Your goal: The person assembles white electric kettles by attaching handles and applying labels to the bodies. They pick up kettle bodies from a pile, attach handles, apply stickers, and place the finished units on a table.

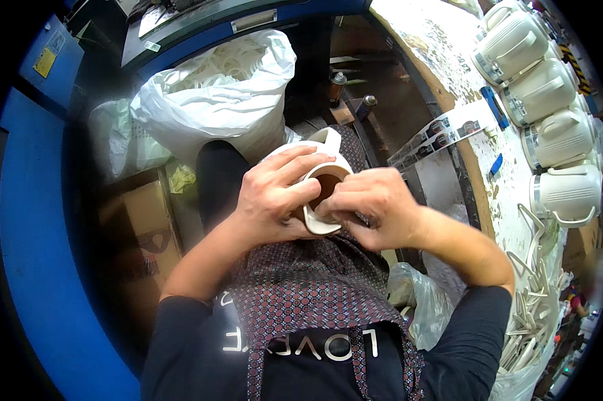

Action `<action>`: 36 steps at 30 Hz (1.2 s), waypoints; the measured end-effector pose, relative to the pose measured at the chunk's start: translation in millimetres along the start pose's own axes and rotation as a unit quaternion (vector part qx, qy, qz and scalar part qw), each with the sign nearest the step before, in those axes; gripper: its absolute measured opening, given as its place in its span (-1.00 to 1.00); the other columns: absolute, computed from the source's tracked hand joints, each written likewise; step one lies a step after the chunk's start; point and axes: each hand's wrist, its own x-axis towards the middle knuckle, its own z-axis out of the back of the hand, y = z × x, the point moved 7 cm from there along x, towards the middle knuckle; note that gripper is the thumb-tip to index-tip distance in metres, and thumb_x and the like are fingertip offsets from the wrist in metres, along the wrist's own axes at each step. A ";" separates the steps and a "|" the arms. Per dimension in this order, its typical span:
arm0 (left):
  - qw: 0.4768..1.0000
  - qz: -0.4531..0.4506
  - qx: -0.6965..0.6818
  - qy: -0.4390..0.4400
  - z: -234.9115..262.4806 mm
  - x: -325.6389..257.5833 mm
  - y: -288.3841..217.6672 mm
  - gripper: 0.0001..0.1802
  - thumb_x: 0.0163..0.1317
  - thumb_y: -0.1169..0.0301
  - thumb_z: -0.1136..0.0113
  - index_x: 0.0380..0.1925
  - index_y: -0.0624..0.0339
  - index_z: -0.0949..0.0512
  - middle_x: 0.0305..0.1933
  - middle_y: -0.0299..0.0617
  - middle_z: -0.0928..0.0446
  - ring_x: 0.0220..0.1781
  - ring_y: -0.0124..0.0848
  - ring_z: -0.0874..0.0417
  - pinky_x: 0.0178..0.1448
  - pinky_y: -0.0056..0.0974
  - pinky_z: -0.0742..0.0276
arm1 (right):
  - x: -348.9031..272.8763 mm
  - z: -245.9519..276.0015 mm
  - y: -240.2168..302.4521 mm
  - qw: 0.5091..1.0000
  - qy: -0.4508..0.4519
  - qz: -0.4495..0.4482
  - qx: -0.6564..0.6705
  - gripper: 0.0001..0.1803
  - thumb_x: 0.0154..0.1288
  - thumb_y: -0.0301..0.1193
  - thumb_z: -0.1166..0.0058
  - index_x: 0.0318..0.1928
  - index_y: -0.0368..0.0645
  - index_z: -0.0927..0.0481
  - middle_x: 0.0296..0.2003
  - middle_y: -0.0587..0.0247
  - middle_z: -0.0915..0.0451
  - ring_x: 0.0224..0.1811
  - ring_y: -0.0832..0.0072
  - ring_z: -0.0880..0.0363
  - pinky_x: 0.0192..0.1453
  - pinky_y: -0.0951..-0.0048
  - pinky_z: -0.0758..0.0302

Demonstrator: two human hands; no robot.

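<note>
Over my lap I hold a cream-white plastic jug shell, its hollow mouth tilted up toward me and its handle pointing away. My left hand is wrapped round its left side, with the thumb by the rim. At the right of the mouth, my right hand is closed, its fingertips bent in over the rim. Whatever those fingertips pinch, if anything, is hidden inside the opening. The shell's inside looks brownish and shaded.
A white sack of pale plastic rings stands beyond my knees. On the right bench are several white jugs, a blue cutter, a label strip and loose white handles. A cardboard box sits at left.
</note>
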 end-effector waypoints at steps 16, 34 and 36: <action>0.739 0.300 -0.525 -0.298 134.3 -17.1 188.0 -0.60 0.28 0.11 -0.29 -0.16 0.26 -0.61 -0.07 -0.02 -0.65 -0.11 -0.24 -0.72 0.00 -0.19 -0.69 | -14.3 -7.6 -51.8 0.984 -0.052 0.049 -0.161 -0.24 0.01 -0.36 -0.38 0.28 0.29 -0.43 0.36 -0.16 -0.27 0.38 -0.09 -0.30 0.46 -0.09 -0.16; 0.870 0.199 0.280 -0.354 308.5 138.0 367.6 -0.02 0.05 -0.02 -0.45 0.40 0.10 -0.23 0.28 0.14 -0.41 0.31 -0.09 -0.50 0.27 -0.01 -0.49 | 217.6 180.4 -159.9 0.893 -0.246 -0.008 -0.378 -0.56 0.44 -0.36 -0.05 0.24 -0.27 -0.42 0.09 0.07 -0.53 0.09 0.35 -0.58 0.03 0.37 -0.59; 0.861 0.419 -0.085 -0.277 301.9 137.7 434.5 -0.23 0.14 0.43 -0.13 0.40 0.28 -0.17 0.09 0.16 -0.55 0.10 -0.04 -0.64 0.16 -0.08 -0.56 | 259.1 216.2 -228.1 0.910 -0.372 -0.105 0.150 -0.58 0.43 -0.32 -0.07 0.20 -0.24 -0.42 -0.03 0.12 -0.55 -0.02 0.35 -0.60 -0.06 0.36 -0.61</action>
